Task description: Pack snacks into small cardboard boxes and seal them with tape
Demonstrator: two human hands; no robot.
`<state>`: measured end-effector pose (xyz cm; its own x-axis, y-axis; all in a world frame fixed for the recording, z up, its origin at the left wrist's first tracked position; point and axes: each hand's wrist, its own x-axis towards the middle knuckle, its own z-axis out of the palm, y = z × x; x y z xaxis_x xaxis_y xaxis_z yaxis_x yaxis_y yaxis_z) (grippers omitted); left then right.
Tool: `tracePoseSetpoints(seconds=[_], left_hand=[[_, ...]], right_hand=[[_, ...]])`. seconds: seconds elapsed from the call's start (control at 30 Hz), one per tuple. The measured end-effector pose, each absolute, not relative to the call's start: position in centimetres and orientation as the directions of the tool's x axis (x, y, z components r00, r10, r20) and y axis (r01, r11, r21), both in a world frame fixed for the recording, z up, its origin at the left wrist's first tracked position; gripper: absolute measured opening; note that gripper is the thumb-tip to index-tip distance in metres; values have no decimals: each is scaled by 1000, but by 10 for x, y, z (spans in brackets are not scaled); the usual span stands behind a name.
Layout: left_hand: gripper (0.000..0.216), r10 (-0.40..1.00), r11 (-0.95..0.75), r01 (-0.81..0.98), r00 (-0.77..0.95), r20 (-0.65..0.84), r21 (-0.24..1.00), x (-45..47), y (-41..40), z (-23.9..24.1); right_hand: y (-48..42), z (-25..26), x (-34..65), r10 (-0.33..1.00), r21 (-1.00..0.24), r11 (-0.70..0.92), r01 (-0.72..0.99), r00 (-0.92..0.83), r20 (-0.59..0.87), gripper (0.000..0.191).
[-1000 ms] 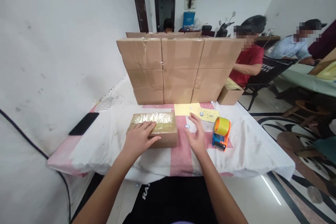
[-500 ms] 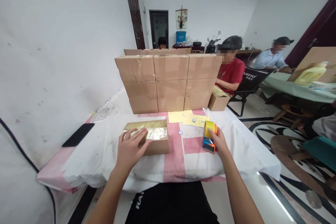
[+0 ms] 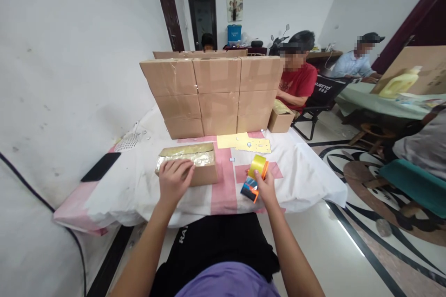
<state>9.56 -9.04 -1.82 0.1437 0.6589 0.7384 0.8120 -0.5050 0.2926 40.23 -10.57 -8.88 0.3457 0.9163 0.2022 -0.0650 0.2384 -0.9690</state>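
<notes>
Since half a second ago the tape dispenser has come off the cloth: the right hand then only reached its handle beside the roll, and now it has the tool lifted and tilted, carried in toward the near edge of the tabletop. Its fingers are wrapped shut around the orange and blue handle, with the yellow roll pointing up and away. The left hand has stayed where it was, laid palm down with fingers spread and loosely curled on the near top edge of the small cardboard box, pressing rather than gripping. That box lies flat on the white and pink cloth, left of the dispenser, its top covered in glossy tape.

Further left a black phone rests near the wall. Beyond the box lie yellow paper sheets, and behind them a wall of stacked cardboard boxes, three high. To the right of the stack a person in a red shirt sits on a chair.
</notes>
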Motion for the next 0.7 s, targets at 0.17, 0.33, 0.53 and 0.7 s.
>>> tracePoseSetpoints(seconds=[0.17, 0.33, 0.53, 0.7], left_hand=[[22, 791, -563, 623, 217, 573, 542, 169, -136, -51], [42, 945, -288, 298, 242, 219, 910, 213, -152, -86], [56, 957, -229, 210, 228, 180, 951, 220, -147, -89], [60, 945, -84, 164, 327, 26, 983, 222, -157, -89]], right_hand=[[-130, -81, 359, 928, -942, 268, -201, 317, 197, 67], [-130, -83, 353, 836, -853, 495, 166, 175, 520, 60], [-113, -86, 369, 772, -808, 530, 257, 248, 586, 59], [-99, -86, 383, 730, -871, 430, 238, 476, 491, 55]])
